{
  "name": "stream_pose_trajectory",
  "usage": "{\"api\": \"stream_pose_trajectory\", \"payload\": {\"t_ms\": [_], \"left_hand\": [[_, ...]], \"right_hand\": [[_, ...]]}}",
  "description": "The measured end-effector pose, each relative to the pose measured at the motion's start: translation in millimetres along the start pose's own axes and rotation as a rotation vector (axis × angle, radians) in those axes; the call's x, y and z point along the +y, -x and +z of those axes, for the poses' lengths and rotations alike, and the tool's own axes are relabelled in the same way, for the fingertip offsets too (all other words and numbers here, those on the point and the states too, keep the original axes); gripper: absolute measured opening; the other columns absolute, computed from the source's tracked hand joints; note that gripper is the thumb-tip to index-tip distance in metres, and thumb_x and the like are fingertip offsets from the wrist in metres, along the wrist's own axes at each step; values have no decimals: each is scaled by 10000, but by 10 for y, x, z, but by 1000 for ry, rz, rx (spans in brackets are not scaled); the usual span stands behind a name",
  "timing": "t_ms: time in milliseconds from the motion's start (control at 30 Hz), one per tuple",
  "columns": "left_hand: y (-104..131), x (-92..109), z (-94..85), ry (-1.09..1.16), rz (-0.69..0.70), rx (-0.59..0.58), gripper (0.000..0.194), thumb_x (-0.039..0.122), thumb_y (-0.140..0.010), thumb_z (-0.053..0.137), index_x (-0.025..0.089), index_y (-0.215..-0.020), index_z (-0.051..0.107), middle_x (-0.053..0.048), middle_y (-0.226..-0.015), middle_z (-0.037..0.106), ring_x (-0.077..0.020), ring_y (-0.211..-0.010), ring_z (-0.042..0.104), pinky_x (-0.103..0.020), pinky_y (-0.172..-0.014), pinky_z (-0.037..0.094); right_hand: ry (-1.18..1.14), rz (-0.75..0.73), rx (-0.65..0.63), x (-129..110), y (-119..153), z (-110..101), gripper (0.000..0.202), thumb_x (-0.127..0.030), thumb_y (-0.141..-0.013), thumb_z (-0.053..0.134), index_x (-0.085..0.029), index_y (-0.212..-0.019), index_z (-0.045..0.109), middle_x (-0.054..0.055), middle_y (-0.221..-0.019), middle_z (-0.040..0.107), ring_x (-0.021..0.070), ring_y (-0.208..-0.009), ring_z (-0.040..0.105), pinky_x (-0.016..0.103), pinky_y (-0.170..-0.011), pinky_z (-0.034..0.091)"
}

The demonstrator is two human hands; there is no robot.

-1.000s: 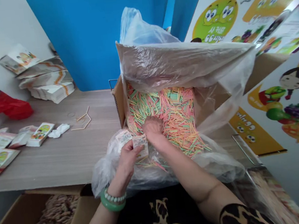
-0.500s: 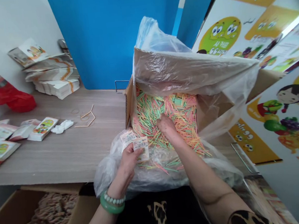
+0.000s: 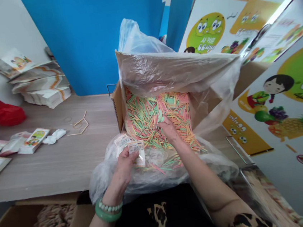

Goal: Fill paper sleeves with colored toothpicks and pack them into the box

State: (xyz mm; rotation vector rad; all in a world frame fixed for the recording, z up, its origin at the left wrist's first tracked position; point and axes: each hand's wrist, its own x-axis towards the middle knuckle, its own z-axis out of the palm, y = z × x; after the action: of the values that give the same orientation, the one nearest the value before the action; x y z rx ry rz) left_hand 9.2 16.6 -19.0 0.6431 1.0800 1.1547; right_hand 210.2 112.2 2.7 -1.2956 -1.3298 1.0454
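A plastic-lined cardboard box point(image 3: 117, 108) holds a heap of thin green, pink, yellow and orange sticks point(image 3: 146, 117). Over the heap, my right hand point(image 3: 168, 129) grips a small bunch of sticks point(image 3: 160, 117), mostly pale green, between thumb and fingers. My left hand point(image 3: 125, 163) pinches a small printed packet point(image 3: 138, 160) by its left side at the front of the box. Another printed packet point(image 3: 122, 141) lies on the plastic liner point(image 3: 104, 178) just behind that hand. A few loose sticks point(image 3: 167, 165) rest on the liner near the front.
Stacked printed cartons point(image 3: 45, 97) stand at the back left beside a red bag point(image 3: 2, 113). Small boxes point(image 3: 36, 140), crumpled tissue point(image 3: 54, 136) and bent sticks point(image 3: 83, 124) lie on the table point(image 3: 90, 148). Below left is an open carton point(image 3: 10, 226). Printed panels point(image 3: 276, 114) stand right.
My right hand has lifted slightly from the heap, with sticks now visible in its fingers. My left hand still holds the packet. The view has shifted, moving the scene leftward.
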Motion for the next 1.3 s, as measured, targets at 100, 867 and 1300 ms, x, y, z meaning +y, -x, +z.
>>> {"api": "stream_pose_trajectory", "payload": {"t_ms": [100,867,1300], "left_hand": [[40,16,21,-31,68,-15,286,286,-656,789,181,-907,703,-24,-851,751,-180,-737,667,-300,-723,525],[0,-59,224,-195,60,9,344,444,-656,775,162,-808,649,24,-663,601,-112,-566,488,-244,-550,414],[38,-23,222,-350,227,-17,205,365,-761,702,164,-801,705,-13,-759,678,-162,-730,558,-272,-723,442]], "right_hand": [[-75,66,-164,125,423,120,48,-280,-734,491,-232,-738,493,-48,-619,547,152,-614,527,277,-658,448],[148,-71,-319,521,1038,315,164,-256,-827,490,-227,-927,617,35,-963,684,212,-929,615,328,-862,451],[119,0,-250,66,819,273,133,-342,-818,523,-228,-798,589,-40,-649,532,156,-640,501,281,-655,392]]}}
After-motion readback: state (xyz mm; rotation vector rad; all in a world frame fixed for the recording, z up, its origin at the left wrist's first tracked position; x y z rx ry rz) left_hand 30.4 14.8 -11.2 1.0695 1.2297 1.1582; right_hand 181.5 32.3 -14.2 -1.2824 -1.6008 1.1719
